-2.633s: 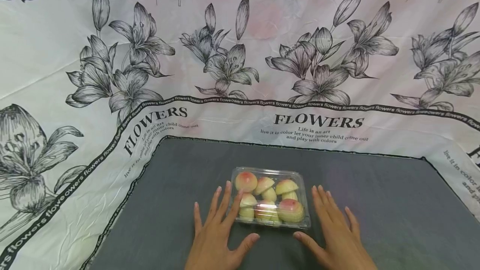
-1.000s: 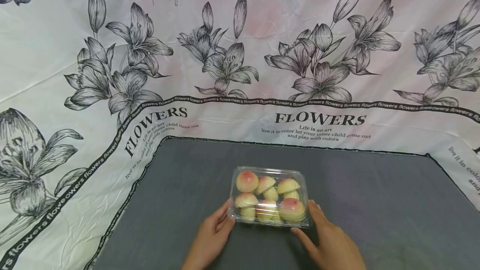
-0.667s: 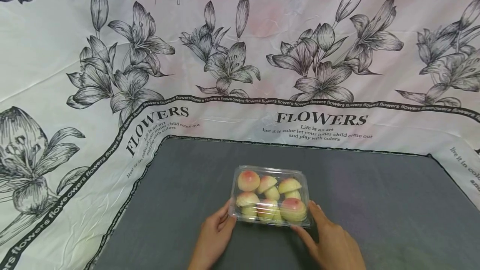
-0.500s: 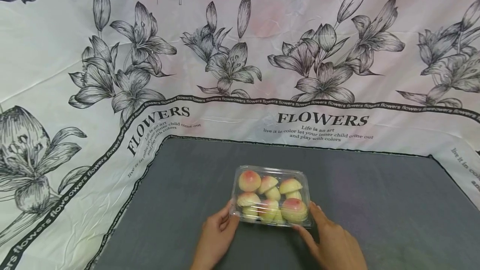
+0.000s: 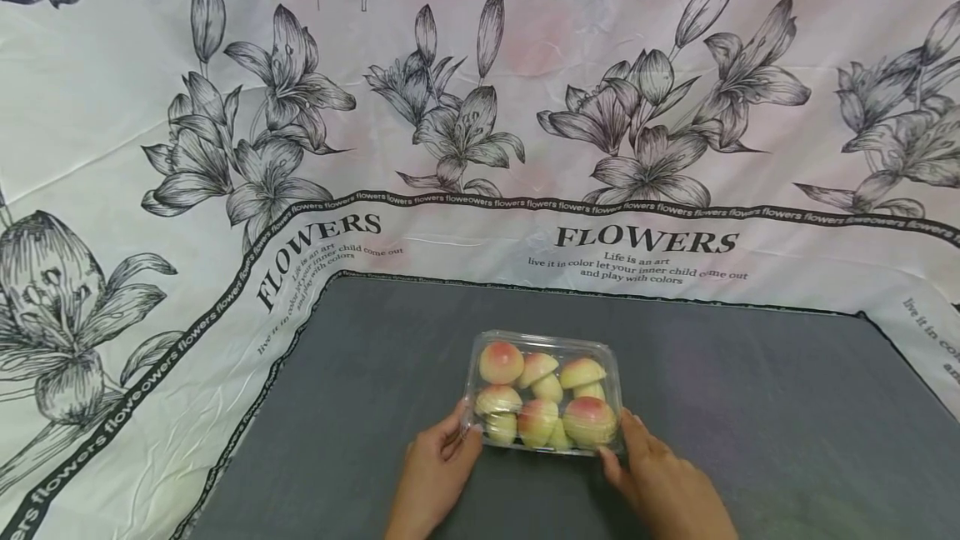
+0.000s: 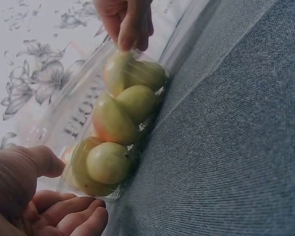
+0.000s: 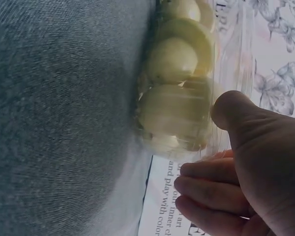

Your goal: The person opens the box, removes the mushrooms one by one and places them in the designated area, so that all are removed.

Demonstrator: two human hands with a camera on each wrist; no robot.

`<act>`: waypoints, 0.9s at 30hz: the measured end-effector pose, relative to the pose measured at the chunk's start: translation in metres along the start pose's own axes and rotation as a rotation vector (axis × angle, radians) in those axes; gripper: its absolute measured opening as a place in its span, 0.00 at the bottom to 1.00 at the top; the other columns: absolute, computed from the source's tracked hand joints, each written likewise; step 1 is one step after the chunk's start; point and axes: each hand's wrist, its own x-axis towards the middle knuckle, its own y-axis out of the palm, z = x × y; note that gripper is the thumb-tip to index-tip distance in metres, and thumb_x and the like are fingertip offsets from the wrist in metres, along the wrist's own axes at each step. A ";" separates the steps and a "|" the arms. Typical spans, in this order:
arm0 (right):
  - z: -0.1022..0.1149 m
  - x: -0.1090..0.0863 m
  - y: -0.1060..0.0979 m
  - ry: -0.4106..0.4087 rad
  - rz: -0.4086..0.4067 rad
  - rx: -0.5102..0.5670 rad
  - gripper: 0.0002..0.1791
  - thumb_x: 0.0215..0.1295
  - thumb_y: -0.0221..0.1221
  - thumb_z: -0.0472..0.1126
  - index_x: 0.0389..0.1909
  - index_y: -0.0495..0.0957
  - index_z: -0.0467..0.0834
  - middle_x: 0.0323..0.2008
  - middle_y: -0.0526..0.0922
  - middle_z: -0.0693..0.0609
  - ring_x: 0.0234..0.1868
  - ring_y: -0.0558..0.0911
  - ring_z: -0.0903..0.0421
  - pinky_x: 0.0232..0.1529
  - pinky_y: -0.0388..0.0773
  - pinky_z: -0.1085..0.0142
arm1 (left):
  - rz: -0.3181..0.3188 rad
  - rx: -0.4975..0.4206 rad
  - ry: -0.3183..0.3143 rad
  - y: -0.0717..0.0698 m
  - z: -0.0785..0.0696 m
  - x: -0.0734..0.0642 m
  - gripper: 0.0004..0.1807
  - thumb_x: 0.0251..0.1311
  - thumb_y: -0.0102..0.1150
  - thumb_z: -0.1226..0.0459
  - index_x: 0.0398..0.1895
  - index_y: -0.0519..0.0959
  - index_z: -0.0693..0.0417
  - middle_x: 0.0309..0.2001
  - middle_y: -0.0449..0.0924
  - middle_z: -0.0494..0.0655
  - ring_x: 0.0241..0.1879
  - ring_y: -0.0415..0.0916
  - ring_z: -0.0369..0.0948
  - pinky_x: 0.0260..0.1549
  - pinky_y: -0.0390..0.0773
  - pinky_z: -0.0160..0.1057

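Observation:
A clear plastic clamshell box (image 5: 546, 340) sits on the grey surface, its lid closed over several round yellow-green fruits (image 5: 501, 363) with a red blush. At the box's near left corner my left hand (image 5: 435, 465) pinches the side, thumb at the lid and fingers curled beneath the edge in the left wrist view. My right hand (image 5: 667, 473) grips the near right corner. In the right wrist view its thumb presses the box's rim and its fingers bend around the end. The fruits (image 6: 113, 120) show through the wall.
Grey ribbed cloth (image 5: 360, 373) covers the tabletop on all sides of the box. Behind and to the left stands a white curtain (image 5: 450, 240) printed with black lilies and the word FLOWERS, meeting the tabletop along a dark border.
Both hands, at first spread flat beside the box, have come in and taken hold of its near corners. Lately the right thumb has shifted slightly right; the box has hardly moved.

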 end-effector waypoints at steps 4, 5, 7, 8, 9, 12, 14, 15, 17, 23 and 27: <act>0.001 0.000 0.002 -0.063 -0.117 -0.024 0.30 0.56 0.76 0.43 0.57 0.81 0.32 0.48 0.89 0.35 0.34 0.90 0.37 0.20 0.83 0.44 | 0.004 0.012 -0.012 -0.001 0.000 0.001 0.32 0.74 0.64 0.52 0.72 0.74 0.65 0.67 0.78 0.61 0.62 0.81 0.49 0.56 0.84 0.35; 0.001 0.001 0.002 -0.067 -0.136 -0.026 0.30 0.55 0.75 0.42 0.56 0.82 0.32 0.47 0.90 0.35 0.34 0.90 0.37 0.20 0.83 0.43 | 0.004 0.011 -0.016 -0.001 0.000 0.001 0.32 0.74 0.64 0.52 0.72 0.74 0.64 0.67 0.78 0.61 0.62 0.81 0.49 0.56 0.83 0.35; 0.002 0.002 0.003 -0.074 -0.167 -0.037 0.29 0.54 0.74 0.42 0.55 0.82 0.32 0.44 0.90 0.34 0.34 0.90 0.36 0.21 0.83 0.41 | 0.002 0.008 -0.016 -0.001 0.001 0.001 0.33 0.74 0.64 0.52 0.72 0.74 0.64 0.67 0.78 0.61 0.63 0.80 0.49 0.57 0.83 0.35; 0.003 0.002 0.002 -0.073 -0.176 -0.043 0.29 0.54 0.73 0.42 0.55 0.82 0.32 0.43 0.90 0.34 0.35 0.90 0.36 0.21 0.83 0.41 | 0.001 0.004 -0.015 -0.001 0.001 0.001 0.33 0.74 0.64 0.52 0.72 0.74 0.64 0.66 0.78 0.61 0.63 0.80 0.49 0.57 0.83 0.35; 0.003 0.002 0.002 -0.077 -0.186 -0.049 0.28 0.54 0.72 0.42 0.55 0.82 0.32 0.42 0.90 0.34 0.35 0.90 0.36 0.21 0.83 0.40 | 0.000 0.002 -0.008 -0.001 0.001 0.000 0.32 0.74 0.65 0.52 0.72 0.74 0.65 0.66 0.78 0.62 0.63 0.80 0.50 0.57 0.83 0.36; 0.005 0.004 0.001 -0.072 -0.184 -0.062 0.28 0.55 0.71 0.42 0.55 0.82 0.31 0.42 0.90 0.34 0.35 0.90 0.36 0.22 0.83 0.41 | -0.004 -0.013 0.004 -0.001 0.001 0.000 0.32 0.74 0.65 0.54 0.71 0.75 0.65 0.66 0.78 0.63 0.63 0.80 0.51 0.56 0.84 0.36; 0.006 0.004 0.000 -0.069 -0.180 -0.066 0.28 0.56 0.70 0.42 0.55 0.82 0.31 0.42 0.90 0.33 0.35 0.90 0.36 0.22 0.83 0.41 | -0.004 -0.022 0.009 0.000 0.002 0.000 0.31 0.74 0.65 0.55 0.71 0.75 0.66 0.65 0.78 0.63 0.63 0.80 0.51 0.56 0.84 0.36; 0.006 0.003 0.000 -0.072 -0.182 -0.070 0.28 0.56 0.70 0.42 0.55 0.81 0.30 0.42 0.90 0.33 0.35 0.90 0.36 0.22 0.84 0.41 | -0.005 -0.026 0.010 0.000 0.001 0.000 0.31 0.74 0.65 0.55 0.71 0.75 0.66 0.65 0.79 0.63 0.63 0.80 0.51 0.56 0.84 0.36; 0.006 0.003 -0.001 -0.070 -0.176 -0.074 0.28 0.56 0.70 0.42 0.55 0.81 0.30 0.42 0.90 0.33 0.36 0.90 0.36 0.22 0.84 0.41 | -0.004 -0.034 0.011 0.001 0.001 0.001 0.31 0.74 0.65 0.56 0.71 0.75 0.66 0.65 0.79 0.62 0.63 0.80 0.51 0.56 0.84 0.35; 0.004 0.002 -0.001 -0.065 -0.144 -0.061 0.28 0.58 0.73 0.40 0.58 0.80 0.31 0.47 0.89 0.32 0.40 0.90 0.36 0.23 0.84 0.41 | -0.021 -0.027 0.025 0.003 0.002 0.001 0.30 0.75 0.64 0.58 0.72 0.74 0.67 0.65 0.79 0.63 0.63 0.80 0.51 0.55 0.83 0.34; 0.000 0.003 0.002 -0.124 -0.174 -0.079 0.24 0.65 0.68 0.40 0.57 0.80 0.31 0.51 0.88 0.34 0.42 0.90 0.37 0.24 0.85 0.41 | -0.027 -0.026 0.015 0.003 0.001 0.001 0.29 0.75 0.64 0.58 0.72 0.74 0.65 0.65 0.79 0.61 0.63 0.80 0.50 0.55 0.83 0.33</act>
